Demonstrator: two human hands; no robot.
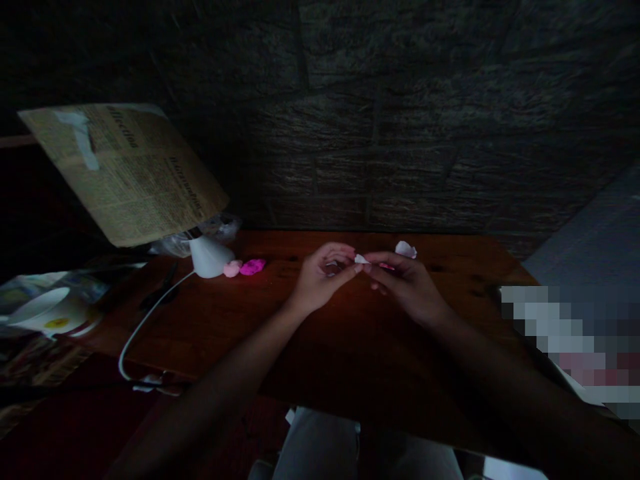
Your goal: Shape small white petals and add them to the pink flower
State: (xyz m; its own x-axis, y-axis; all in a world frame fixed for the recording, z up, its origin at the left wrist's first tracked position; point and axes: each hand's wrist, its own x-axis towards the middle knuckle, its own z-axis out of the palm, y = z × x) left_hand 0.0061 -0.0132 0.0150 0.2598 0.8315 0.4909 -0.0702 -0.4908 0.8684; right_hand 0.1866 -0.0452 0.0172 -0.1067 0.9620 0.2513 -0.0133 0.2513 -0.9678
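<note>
Above the middle of the wooden table, a small whitish piece (361,259) is pinched between the fingertips of both hands. It is too small and dark for me to tell its material. My left hand (320,280) has its thumb and fingers closed on one side of it. From the other side, my right hand (413,283) grips it with thumb and forefinger. Just behind the right hand lies a larger pale, thin-edged piece (406,250). A bright pink bit (386,266) shows partly beside the right fingers, mostly hidden.
On the left stands a lamp with a newsprint shade (130,173) and white base (207,257). Beside its base lie a pale pink lump (233,269) and a magenta lump (253,267). A white cable (133,333) crosses the table (350,347). A white cup (47,310) is far left.
</note>
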